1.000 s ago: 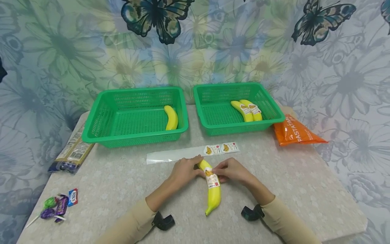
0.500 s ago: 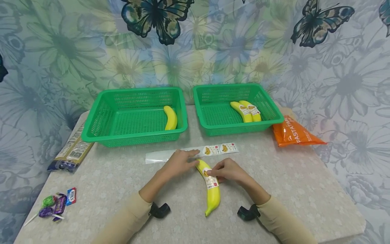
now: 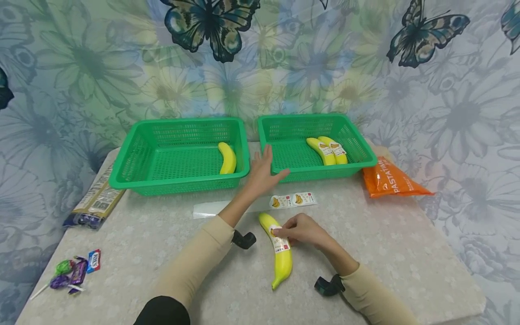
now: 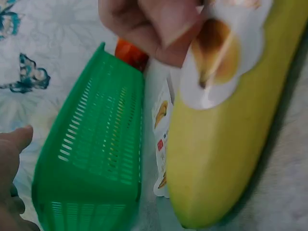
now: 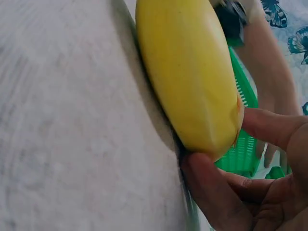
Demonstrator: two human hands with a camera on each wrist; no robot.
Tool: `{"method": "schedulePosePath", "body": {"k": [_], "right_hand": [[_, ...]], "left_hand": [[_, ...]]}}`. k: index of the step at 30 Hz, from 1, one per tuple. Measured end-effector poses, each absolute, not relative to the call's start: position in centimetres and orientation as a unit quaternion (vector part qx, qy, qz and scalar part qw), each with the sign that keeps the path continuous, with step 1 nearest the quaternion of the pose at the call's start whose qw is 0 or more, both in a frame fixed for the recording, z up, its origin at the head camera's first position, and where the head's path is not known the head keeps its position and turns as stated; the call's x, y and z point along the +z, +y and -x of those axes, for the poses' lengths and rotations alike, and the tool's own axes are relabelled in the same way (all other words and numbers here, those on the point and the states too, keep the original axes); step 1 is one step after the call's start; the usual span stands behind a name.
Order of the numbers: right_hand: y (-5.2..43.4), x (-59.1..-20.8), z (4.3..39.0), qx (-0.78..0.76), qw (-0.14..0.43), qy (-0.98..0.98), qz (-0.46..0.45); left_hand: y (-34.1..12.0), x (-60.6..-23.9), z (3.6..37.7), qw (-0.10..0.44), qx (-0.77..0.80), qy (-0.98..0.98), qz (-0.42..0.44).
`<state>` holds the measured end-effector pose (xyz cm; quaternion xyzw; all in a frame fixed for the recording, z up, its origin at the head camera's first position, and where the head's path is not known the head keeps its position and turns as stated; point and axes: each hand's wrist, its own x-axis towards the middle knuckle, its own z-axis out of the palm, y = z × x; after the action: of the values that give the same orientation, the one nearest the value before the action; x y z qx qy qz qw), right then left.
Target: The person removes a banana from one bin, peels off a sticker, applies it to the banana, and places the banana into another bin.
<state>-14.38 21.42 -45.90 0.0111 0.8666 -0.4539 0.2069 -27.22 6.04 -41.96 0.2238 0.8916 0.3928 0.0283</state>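
A yellow banana (image 3: 283, 264) lies on the table with a white banana-print label (image 3: 281, 245) across its middle. My right hand (image 3: 304, 229) grips it at the labelled part; in the right wrist view the fingers (image 5: 211, 187) pinch its sides. Raised over the table, my left hand (image 3: 261, 175) has its fingers spread and holds nothing. It is in front of the gap between the left green basket (image 3: 178, 186) and the right green basket (image 3: 325, 170). Behind the banana lies a label strip (image 3: 211, 210), its two remaining stickers at the right end.
One unlabelled banana (image 3: 228, 158) lies in the left basket, and two labelled bananas (image 3: 327, 151) lie in the right one. An orange snack bag (image 3: 392, 178) sits at the right, a gold packet (image 3: 93, 201) at the left. Several wrapped sweets (image 3: 79, 271) lie front left.
My left hand has let go of the banana's far end and moved forward towards the baskets, fingers spreading. The right hand stays on the banana, its fingers shifting slightly over the label.
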Motion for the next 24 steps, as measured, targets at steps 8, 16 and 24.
{"method": "schedulePosePath", "body": {"k": [8,16,24], "right_hand": [[20.8,-46.3,14.3,-0.457,0.198,0.867,-0.025],[21.7,-45.2,14.6,-0.464,0.185,0.866,-0.026],[25.0,-40.0,16.3,-0.452,0.193,0.871,-0.013]], "left_hand": [[7.2,-43.0,30.0,0.015,0.369,0.908,-0.198],[7.4,-43.6,30.7,0.053,0.421,0.884,-0.197],[7.8,-43.8,30.6,0.05,0.469,0.86,-0.195]]}}
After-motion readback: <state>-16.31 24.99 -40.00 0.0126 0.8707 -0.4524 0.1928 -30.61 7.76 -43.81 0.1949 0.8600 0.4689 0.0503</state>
